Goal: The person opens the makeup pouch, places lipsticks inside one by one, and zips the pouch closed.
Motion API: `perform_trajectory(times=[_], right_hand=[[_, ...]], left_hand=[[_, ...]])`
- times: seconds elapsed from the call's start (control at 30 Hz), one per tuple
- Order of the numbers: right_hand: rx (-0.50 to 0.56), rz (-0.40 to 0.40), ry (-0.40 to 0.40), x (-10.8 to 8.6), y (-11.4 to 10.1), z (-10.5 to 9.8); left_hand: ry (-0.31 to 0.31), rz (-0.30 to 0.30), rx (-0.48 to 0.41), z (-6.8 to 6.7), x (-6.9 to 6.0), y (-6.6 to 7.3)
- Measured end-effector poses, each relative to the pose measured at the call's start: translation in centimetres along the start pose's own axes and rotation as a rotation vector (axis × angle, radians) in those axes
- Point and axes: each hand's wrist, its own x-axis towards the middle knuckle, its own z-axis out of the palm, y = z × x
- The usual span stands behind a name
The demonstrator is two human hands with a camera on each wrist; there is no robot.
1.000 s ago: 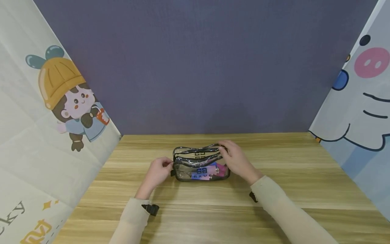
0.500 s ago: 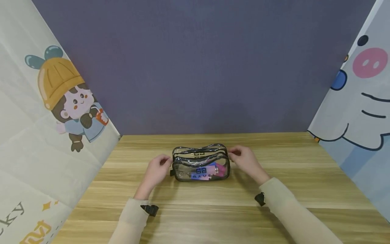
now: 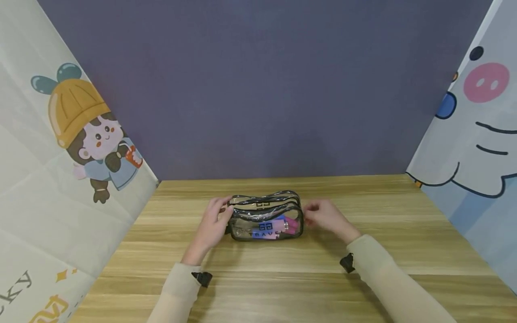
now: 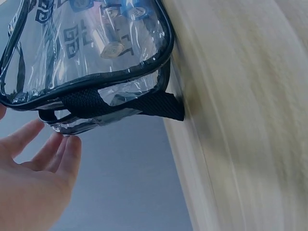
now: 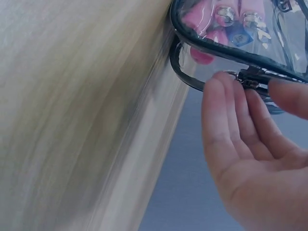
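A clear travel pouch with black piping and black lettering stands on the table between the hands. Pink and blue bottles with silvery caps show through its wall. At its left end my left hand has its fingers extended, fingertips touching the pouch; a black strap loop sticks out there. Beside the right end is my right hand. Its fingertips touch the dark zipper slider, while the thumb stands apart from them. How far the zipper is drawn is hard to tell.
The wood-grain table carries the pouch near its back. Behind it rises a dark blue-grey panel. Cartoon-printed sheets hang at the left and right. Black straps circle both sleeves.
My right hand has left the pouch's top right rim for its right end. My left fingers, pinched at the left end before, have spread out over it. The pouch has barely moved.
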Motion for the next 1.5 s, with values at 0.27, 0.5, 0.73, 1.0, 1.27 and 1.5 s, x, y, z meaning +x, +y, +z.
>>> perform_trajectory(times=[0.27, 0.5, 0.73, 1.0, 1.27, 1.5], right_hand=[[0.086, 0.078, -0.119, 0.1, 0.6, -0.1], [0.185, 0.129, -0.254, 0.1, 1.1, -0.3], [0.280, 0.164, -0.288, 0.3, 1.6, -0.6], [0.346, 0.149, -0.286, 0.5, 1.8, -0.8], [0.459, 0.135, -0.233, 1.4, 2.0, -1.3], [0.482, 0.128, -0.244, 2.1, 2.1, -2.0]], left_hand=[[-0.052, 0.030, 0.074, 0.3, 0.4, 0.6], [-0.089, 0.038, 0.137, 0.5, 0.4, 0.7], [-0.137, 0.031, 0.246, 0.8, 0.7, 1.2], [-0.171, 0.064, 0.305, 1.0, 1.2, 1.6], [-0.153, 0.082, 0.308, 1.8, 1.7, 1.5], [-0.140, 0.093, 0.313, 2.2, 2.0, 1.4]])
